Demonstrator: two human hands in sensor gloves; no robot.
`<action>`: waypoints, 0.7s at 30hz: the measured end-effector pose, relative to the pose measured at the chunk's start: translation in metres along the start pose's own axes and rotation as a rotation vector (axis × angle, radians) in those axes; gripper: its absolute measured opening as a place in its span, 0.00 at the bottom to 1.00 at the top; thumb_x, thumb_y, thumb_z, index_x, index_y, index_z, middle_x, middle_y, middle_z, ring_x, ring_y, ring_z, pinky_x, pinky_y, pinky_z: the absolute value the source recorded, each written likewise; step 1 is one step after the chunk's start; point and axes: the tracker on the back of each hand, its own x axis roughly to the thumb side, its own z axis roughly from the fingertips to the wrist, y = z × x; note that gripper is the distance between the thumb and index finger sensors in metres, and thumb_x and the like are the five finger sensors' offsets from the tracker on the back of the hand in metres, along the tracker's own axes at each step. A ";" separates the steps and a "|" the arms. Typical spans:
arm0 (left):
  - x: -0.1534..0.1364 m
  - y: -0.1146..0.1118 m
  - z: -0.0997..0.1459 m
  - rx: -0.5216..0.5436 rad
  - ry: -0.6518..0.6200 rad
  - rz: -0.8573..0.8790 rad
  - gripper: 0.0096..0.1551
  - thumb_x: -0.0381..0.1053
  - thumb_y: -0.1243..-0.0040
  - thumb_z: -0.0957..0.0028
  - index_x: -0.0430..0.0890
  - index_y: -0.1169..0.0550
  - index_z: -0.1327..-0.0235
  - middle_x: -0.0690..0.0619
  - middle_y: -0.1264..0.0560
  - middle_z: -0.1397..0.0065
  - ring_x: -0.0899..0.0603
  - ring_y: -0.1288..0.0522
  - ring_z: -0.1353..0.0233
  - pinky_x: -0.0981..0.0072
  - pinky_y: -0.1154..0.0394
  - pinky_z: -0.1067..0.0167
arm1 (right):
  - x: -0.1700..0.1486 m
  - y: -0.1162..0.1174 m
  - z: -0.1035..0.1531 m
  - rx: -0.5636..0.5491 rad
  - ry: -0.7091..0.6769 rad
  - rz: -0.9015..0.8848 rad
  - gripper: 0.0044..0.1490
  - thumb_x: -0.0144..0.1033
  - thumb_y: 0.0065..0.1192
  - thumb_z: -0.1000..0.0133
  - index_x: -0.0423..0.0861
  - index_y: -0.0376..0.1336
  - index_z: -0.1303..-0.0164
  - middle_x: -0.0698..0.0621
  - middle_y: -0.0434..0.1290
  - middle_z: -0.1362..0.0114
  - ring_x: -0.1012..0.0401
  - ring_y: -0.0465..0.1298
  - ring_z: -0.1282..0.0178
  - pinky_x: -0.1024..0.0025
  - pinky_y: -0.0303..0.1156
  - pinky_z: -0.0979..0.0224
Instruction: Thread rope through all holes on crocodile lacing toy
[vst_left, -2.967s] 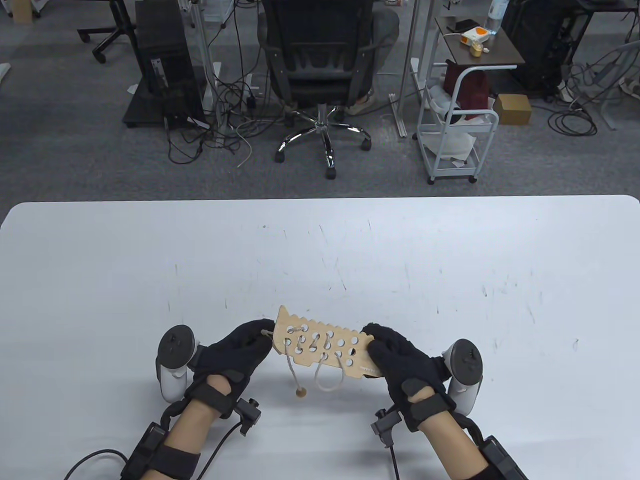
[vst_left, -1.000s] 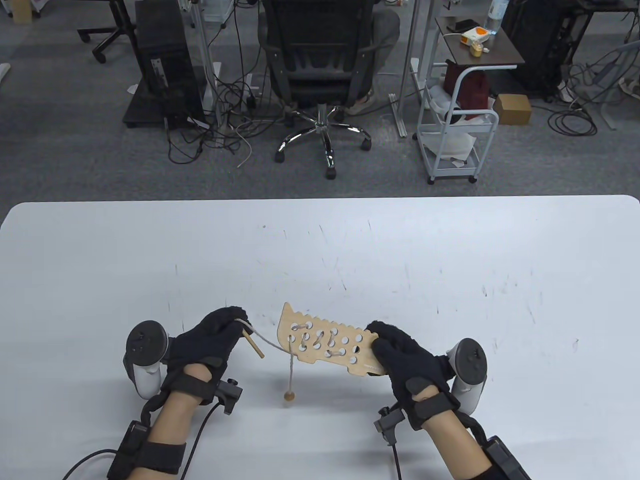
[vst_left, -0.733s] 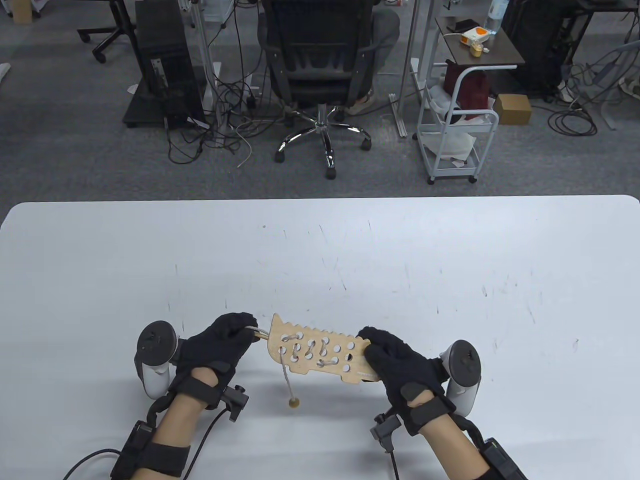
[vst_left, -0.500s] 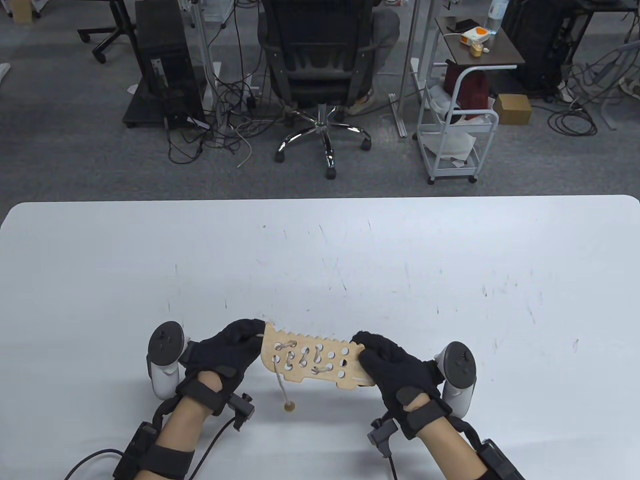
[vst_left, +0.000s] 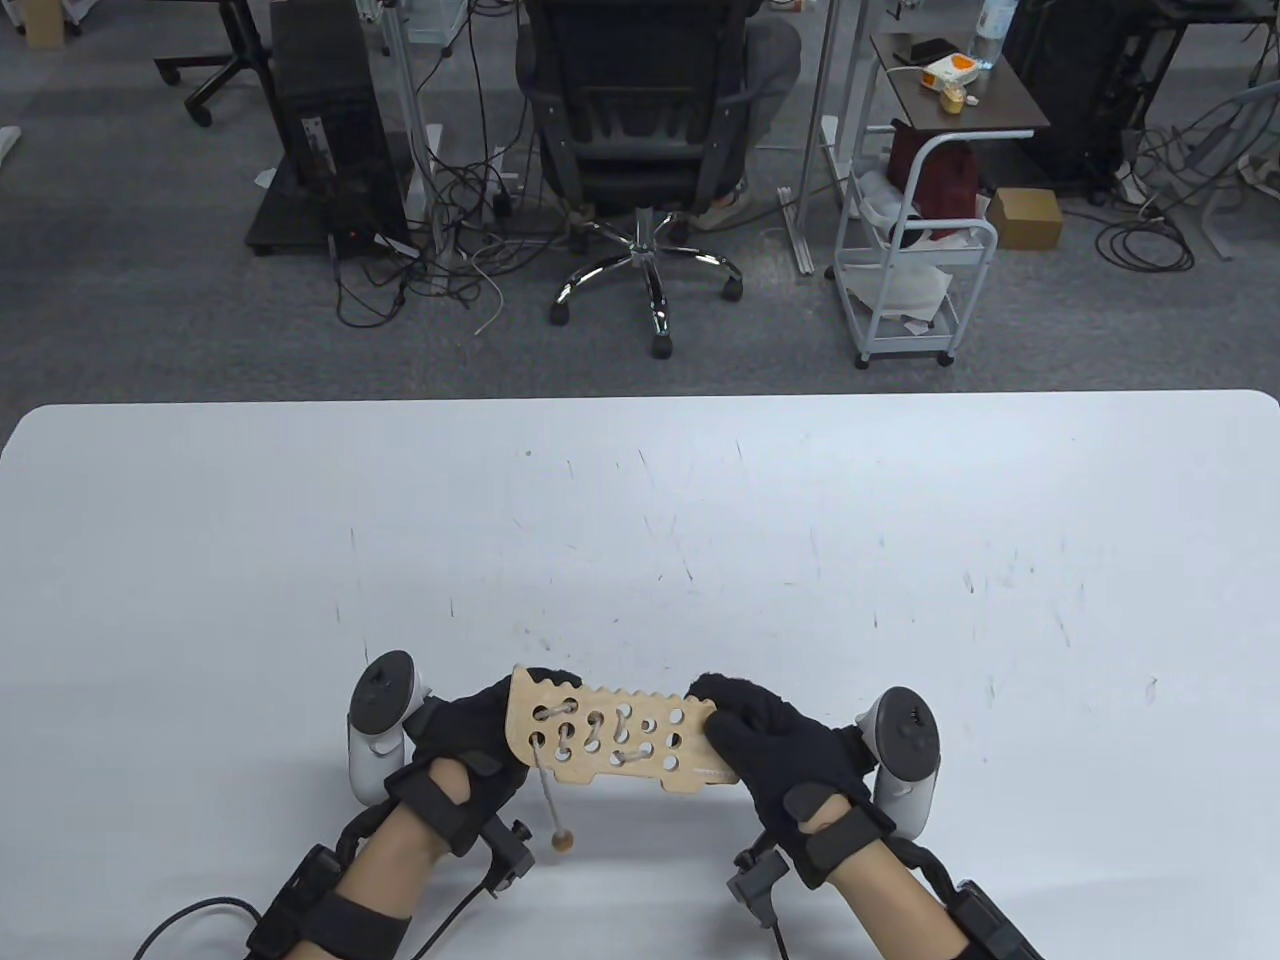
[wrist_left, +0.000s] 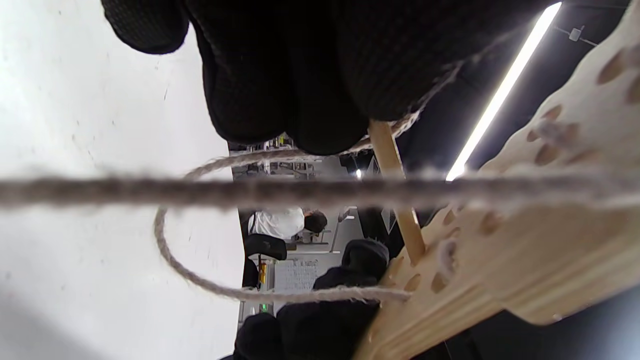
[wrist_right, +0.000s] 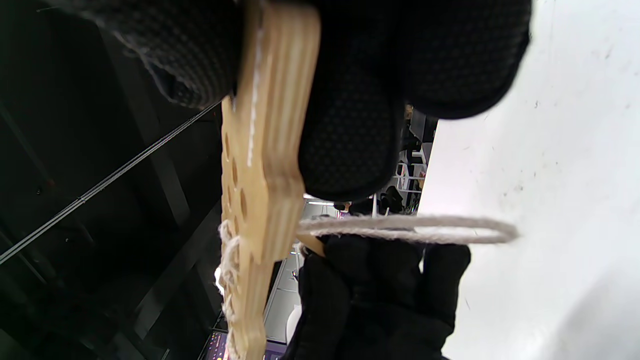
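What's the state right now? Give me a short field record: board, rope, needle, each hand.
board: wooden crocodile board, held above the table, flat face up
rope: rope laced through several holes, loose loop under the board
bead end: bead hangs below the board
needle: wooden needle tip at a hole from underneath
left hand: left hand pinches the needle
right hand: right hand grips the board's end

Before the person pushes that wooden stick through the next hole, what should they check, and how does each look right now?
1. Right hand grips the crocodile board firmly: ok.
2. Left hand holds the wooden stick: ok.
3. Stick tip meets a hole from beneath: cannot tell.
4. Rope slack, loop free: ok.
5. Bead end hangs clear: ok.
6. Empty holes remain near the right hand: ok.
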 end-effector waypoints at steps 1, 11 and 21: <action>-0.001 -0.002 0.000 -0.011 0.004 0.016 0.23 0.49 0.30 0.56 0.55 0.18 0.46 0.56 0.14 0.42 0.43 0.17 0.37 0.39 0.33 0.29 | 0.000 0.001 0.000 0.005 -0.001 -0.008 0.31 0.42 0.67 0.47 0.42 0.66 0.36 0.48 0.83 0.46 0.55 0.87 0.56 0.55 0.78 0.49; 0.001 -0.012 0.002 -0.016 0.014 -0.040 0.22 0.49 0.27 0.56 0.59 0.15 0.47 0.55 0.18 0.38 0.42 0.21 0.34 0.40 0.35 0.28 | -0.001 0.006 0.001 0.029 -0.014 -0.023 0.31 0.42 0.67 0.47 0.42 0.66 0.36 0.48 0.83 0.46 0.55 0.87 0.56 0.56 0.78 0.49; 0.009 -0.023 0.003 -0.074 -0.041 -0.037 0.23 0.47 0.28 0.56 0.56 0.14 0.44 0.54 0.17 0.38 0.42 0.20 0.34 0.39 0.34 0.28 | -0.005 0.009 0.001 0.023 0.000 0.005 0.30 0.41 0.67 0.47 0.42 0.66 0.36 0.48 0.84 0.46 0.55 0.87 0.56 0.55 0.78 0.49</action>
